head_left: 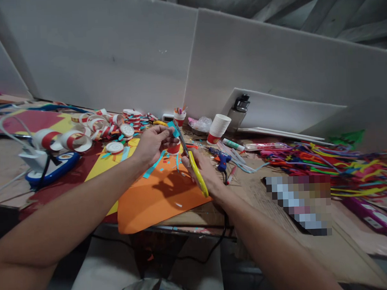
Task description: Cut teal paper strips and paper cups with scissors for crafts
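My left hand [155, 142] pinches a small piece of blue paper [173, 128] above the table. In my right hand [202, 168] is a pair of scissors [196, 170] with yellow handles, its blades pointing up and away, right against the paper's edge. Whether the blades have cut into the paper I cannot tell. Below both hands lies a sheet of orange paper [151, 205] with small blue scraps and a longer blue strip [154, 165] on it. Just behind the hands a red and white paper cup [173, 149] stands partly hidden.
Cut cup rings [75, 140] and round cup bottoms [115, 147] crowd the left, beside a blue power strip [54, 169]. To the right are stacked paper cups [218, 128], a blue glue gun [224, 161], a dark bottle [238, 114], a blurred-out phone-like object [297, 207] and colourful pipe cleaners [324, 161].
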{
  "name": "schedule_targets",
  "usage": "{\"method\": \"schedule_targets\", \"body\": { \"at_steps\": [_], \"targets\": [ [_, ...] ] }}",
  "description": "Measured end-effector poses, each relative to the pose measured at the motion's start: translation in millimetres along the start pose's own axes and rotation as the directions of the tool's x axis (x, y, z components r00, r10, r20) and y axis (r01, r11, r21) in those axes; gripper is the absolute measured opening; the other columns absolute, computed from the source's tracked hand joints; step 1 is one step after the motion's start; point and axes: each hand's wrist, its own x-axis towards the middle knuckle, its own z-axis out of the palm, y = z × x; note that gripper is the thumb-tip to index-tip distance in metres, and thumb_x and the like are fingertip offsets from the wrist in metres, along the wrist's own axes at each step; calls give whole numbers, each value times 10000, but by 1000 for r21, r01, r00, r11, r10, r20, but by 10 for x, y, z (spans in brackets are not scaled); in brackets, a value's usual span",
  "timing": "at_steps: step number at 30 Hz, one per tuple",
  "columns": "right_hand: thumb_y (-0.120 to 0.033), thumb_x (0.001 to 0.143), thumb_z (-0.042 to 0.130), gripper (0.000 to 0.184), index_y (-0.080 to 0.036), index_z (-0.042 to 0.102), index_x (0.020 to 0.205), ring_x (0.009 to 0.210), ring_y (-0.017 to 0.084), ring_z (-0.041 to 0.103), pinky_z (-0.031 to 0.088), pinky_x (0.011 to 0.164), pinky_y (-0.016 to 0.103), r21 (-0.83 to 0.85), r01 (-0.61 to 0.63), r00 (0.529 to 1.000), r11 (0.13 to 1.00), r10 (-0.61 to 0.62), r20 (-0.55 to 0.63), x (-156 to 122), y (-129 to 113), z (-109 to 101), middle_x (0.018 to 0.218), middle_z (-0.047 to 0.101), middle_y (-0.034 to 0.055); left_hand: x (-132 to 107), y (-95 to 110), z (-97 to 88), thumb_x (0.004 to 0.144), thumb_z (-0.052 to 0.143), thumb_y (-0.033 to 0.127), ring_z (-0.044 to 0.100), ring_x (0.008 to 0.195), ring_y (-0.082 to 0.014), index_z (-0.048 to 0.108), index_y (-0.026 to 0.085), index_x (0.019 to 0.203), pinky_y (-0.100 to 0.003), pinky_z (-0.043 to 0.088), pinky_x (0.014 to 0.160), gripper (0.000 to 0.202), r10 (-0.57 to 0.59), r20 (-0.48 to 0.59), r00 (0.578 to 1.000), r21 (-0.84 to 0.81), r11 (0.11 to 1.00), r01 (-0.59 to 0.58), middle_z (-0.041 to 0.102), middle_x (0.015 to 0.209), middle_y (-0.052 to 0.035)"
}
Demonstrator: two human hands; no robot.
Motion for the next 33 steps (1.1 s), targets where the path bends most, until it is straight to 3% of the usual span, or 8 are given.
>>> {"method": "schedule_targets", "body": {
  "at_steps": [9, 24, 33],
  "targets": [
    [-512, 877, 561, 339, -207, 580, 1025, 581, 119, 485, 403, 531, 234, -50, 22, 1000, 999, -23, -5, 1, -12, -1, 705, 522, -23, 3, -2, -5, 812, 659, 130, 641, 556, -88, 590, 127, 752, -217, 536, 604, 92, 20, -17, 1000, 17, 1000, -20, 650, 668, 0],
    [-572, 845, 585, 366, -215, 506, 834, 514, 94, 418, 358, 473, 210, 35, 20, 1000, 999, -20, -2, -4, 13, 17, 612, 440, -48, -8, 36, -5, 788, 721, 176, 621, 542, -79, 587, 117, 721, -192, 524, 575, 161, 13, 5, 1000, 28, 1000, -14, 627, 633, 3],
    [-542, 875, 554, 333, -212, 515, 856, 625, 127, 496, 389, 554, 235, -57, 50, 998, 997, -51, -24, -15, -35, -2, 714, 531, -15, -24, 35, 10, 801, 692, 161, 617, 517, -96, 612, 107, 721, -198, 527, 529, 125, -49, 85, 995, 72, 996, 42, 641, 602, -25]
  ]
}}
